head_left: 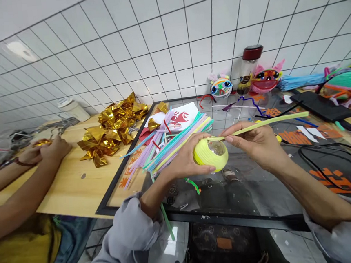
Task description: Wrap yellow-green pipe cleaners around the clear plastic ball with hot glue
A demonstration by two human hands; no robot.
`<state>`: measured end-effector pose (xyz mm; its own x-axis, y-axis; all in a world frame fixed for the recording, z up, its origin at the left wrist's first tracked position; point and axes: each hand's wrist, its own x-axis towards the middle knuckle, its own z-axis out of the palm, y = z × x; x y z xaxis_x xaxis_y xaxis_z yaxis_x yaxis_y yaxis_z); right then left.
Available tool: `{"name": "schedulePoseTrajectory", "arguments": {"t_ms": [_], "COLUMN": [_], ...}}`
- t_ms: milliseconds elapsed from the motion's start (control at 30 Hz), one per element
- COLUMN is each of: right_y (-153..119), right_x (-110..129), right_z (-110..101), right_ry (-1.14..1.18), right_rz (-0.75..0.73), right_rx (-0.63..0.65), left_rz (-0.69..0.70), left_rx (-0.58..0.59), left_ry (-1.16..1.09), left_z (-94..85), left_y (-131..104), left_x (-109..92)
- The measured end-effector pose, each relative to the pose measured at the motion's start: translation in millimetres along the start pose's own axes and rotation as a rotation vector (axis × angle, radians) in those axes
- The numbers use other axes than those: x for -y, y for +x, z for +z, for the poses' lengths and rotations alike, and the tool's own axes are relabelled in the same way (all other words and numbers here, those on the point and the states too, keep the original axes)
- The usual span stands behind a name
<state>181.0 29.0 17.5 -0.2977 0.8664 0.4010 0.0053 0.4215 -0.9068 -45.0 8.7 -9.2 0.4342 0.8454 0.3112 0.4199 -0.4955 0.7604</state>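
Note:
My left hand (186, 160) grips a small ball (210, 155) wound in yellow-green pipe cleaner, with a clear patch showing on top. My right hand (256, 143) pinches the loose yellow-green pipe cleaner (270, 123) close to the ball; its free end stretches out to the right. Both hands hover above a glass tabletop (260, 189). A bundle of pastel pipe cleaners (170, 146) lies just left of the ball.
Gold foil folded pieces (113, 126) pile on the wooden table (69, 185). A co-worker's hands (46, 149) at left hold a gold piece. Painted masks (221, 87), a jar (248, 70), a black cable (328, 163) and orange paper cutouts (333, 179) surround the glass.

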Motion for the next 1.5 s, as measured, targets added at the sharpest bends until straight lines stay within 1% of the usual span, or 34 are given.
{"name": "schedulePoseTrajectory", "arguments": {"t_ms": [100,267,633,833,933,1300,1500], "right_y": [-1,-4,-8,-9,-9,-10,-11], "right_x": [-4,-10,-11,-12,-13,-17,-17], "right_z": [3,8,7,9,9,8,10], "right_ry": [0.021,0.054,-0.032,-0.104,-0.137,-0.160,-0.162], "right_rz": [-0.055,-0.090,-0.157,-0.287,-0.344,-0.361,-0.416], "right_rx": [0.003,0.072,0.099,0.108,0.120,0.136,0.147], "left_rz": [0.003,0.007,0.018,0.014,-0.011,-0.028,-0.028], "left_rx": [0.007,0.021,0.020,0.009,-0.002,-0.026,-0.021], "left_ry": [0.014,0.032,0.059,0.031,0.012,-0.062,-0.086], "left_z": [-0.7,-1.6,-2.8,-2.2,-1.5,1.6,2.5], "left_y": [0,-1,-1,-2,-2,-4,-4], "left_x": [1,1,2,0,1,6,6]}}
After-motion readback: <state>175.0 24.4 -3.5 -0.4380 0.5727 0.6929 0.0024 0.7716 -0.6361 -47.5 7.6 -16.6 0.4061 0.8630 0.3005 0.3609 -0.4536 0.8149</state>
